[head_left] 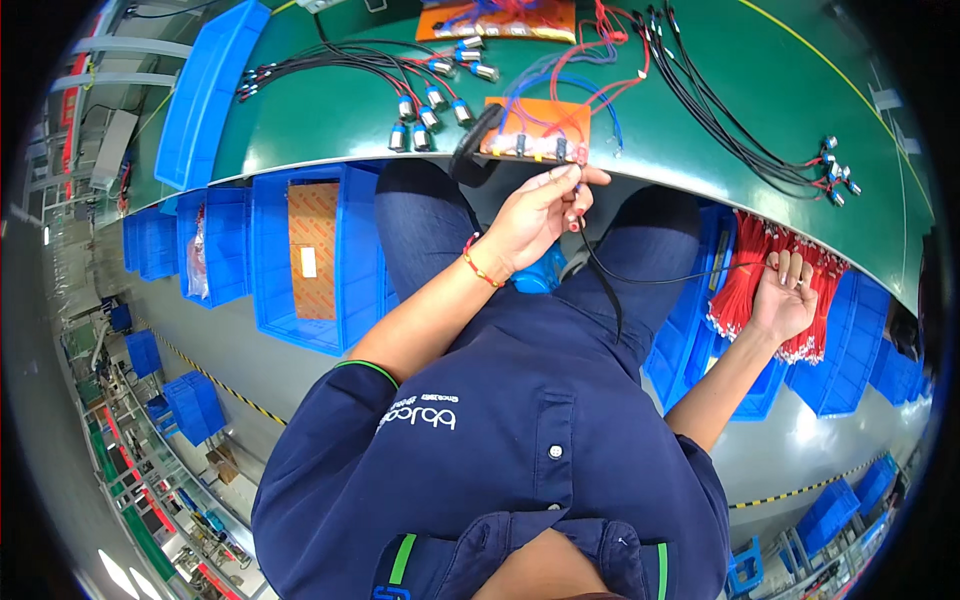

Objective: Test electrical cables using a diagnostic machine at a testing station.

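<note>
One black cable [650, 281], thin, slackly curved, pinched near one end by the left hand [540, 215], farther along held in the loosely curled right hand [786, 300].

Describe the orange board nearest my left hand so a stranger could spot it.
Find the green table. At its near edge, just beyond the left hand, sits the orange board, closer to the person than the other orange one.
</note>
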{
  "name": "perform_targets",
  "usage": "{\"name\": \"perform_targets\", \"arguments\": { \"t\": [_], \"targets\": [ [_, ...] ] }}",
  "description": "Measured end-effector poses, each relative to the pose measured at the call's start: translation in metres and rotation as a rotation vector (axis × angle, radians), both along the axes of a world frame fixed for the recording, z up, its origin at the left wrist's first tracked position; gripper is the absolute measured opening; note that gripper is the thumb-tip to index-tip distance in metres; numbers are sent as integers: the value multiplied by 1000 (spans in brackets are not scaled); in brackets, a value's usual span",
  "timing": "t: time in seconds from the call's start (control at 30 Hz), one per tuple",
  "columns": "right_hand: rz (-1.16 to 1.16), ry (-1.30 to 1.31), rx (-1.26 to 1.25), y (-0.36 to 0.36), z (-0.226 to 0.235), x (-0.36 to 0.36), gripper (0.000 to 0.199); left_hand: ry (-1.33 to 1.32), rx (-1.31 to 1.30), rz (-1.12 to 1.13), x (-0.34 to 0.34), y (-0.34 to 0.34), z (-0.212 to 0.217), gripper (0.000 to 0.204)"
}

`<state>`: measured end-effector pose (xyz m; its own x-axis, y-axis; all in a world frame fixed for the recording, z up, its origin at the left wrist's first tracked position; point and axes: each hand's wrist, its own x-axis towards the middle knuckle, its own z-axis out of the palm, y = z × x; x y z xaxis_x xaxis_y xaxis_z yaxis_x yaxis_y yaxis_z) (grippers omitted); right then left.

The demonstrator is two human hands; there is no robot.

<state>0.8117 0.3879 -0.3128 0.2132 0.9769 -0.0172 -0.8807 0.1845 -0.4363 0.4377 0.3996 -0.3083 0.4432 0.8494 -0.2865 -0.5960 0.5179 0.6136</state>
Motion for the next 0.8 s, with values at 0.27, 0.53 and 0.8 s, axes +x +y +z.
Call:
{"name": "perform_targets", "arguments": {
  "t": [0.27,0.53,0.8],
  "targets": [
    [33,-24,57,13,2,-2,16,410,49,25,3,4,18,49],
    [-26,-34,-20,17,8,-3,17,389,102,206,18,-1,9,36],
    [-127,-171,31,1,31,44,15,457,284,16,12,-26,43,34]
  ]
}}
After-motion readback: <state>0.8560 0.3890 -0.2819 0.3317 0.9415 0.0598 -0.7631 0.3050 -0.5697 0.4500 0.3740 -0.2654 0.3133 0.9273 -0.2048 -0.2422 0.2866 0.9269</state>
